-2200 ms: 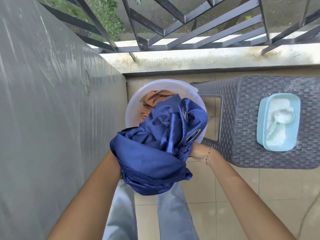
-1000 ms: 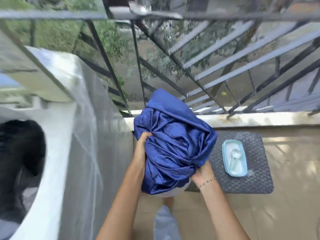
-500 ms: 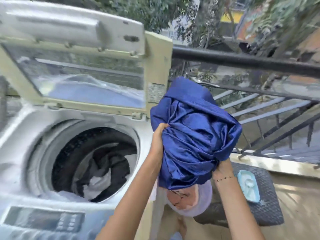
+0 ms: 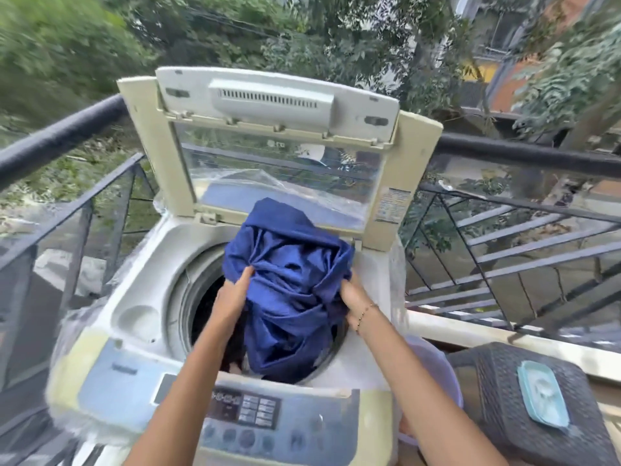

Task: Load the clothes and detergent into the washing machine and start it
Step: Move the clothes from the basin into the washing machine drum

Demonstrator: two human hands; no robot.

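So the top-loading washing machine (image 4: pixel 141 317) takes up most of the view, lid (image 4: pixel 275 105) flipped up behind the drum opening, control panel (image 4: pixel 248 412) on the near edge under both forearms. The blue cloth bundle (image 4: pixel 289 290) is clamped between both hands right over the drum mouth, with its bottom end already dipping below the rim into the tub. Left hand (image 4: pixel 232 301) presses and pinches the fabric on one side, fingers closed into the folds; right hand (image 4: pixel 353 297), beaded bracelet on the wrist, squeezes the other side. Dark laundry shows in the drum under the left hand. Off past the right forearm sits a dark woven stool (image 4: pixel 504 398) with a light blue detergent container (image 4: pixel 542 393) on top, and the rim of a pale plastic basin (image 4: pixel 433 358) sits between stool and machine.
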